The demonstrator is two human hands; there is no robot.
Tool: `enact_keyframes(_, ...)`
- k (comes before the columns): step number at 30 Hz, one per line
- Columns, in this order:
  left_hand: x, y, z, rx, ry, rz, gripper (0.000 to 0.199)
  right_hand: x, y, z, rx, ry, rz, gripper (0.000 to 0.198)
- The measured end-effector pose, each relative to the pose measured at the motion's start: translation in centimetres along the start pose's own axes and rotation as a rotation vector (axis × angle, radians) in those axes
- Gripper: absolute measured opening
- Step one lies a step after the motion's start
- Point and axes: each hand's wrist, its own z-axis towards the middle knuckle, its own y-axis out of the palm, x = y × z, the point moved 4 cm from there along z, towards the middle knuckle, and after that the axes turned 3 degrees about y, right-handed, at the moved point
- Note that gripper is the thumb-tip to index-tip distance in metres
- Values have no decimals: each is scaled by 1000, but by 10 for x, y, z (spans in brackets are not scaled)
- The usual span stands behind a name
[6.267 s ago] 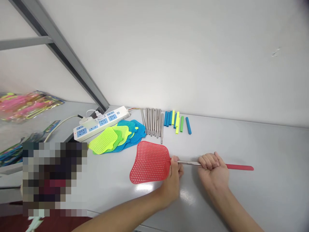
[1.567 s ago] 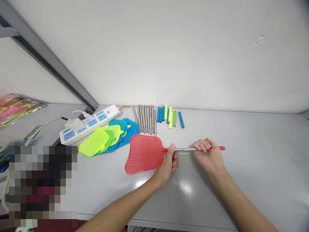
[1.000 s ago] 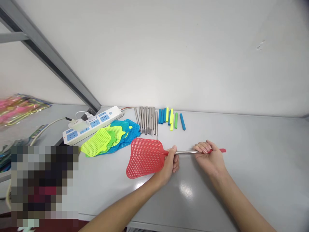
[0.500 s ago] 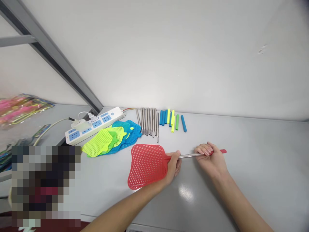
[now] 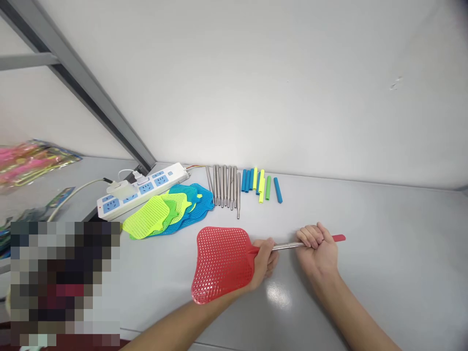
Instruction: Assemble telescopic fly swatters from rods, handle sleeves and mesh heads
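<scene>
A: Red fly swatter [image 5: 222, 262], lying across the grey table [image 5: 383, 243]: who holds it?

B: Left hand [image 5: 263, 258] closes on the neck where mesh head meets metal rod [image 5: 288, 246]; right hand [image 5: 319, 246] wraps the red handle [image 5: 338, 238].

A: Surroundings?

B: Behind: green and blue swatter heads [image 5: 168, 214], steel rods [image 5: 224, 185], coloured grips [image 5: 261, 183], power strip [image 5: 142, 187].
</scene>
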Motion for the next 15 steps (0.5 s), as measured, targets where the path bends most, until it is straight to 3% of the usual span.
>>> enact_keyframes(6, 10, 3, -3, -47, 7, -51, 50, 4, 1, -4, 52, -1, 72, 32)
enact_keyframes(15, 1, 4, -3, -74, 108, 1, 50, 14, 4, -15, 54, 23, 81, 31)
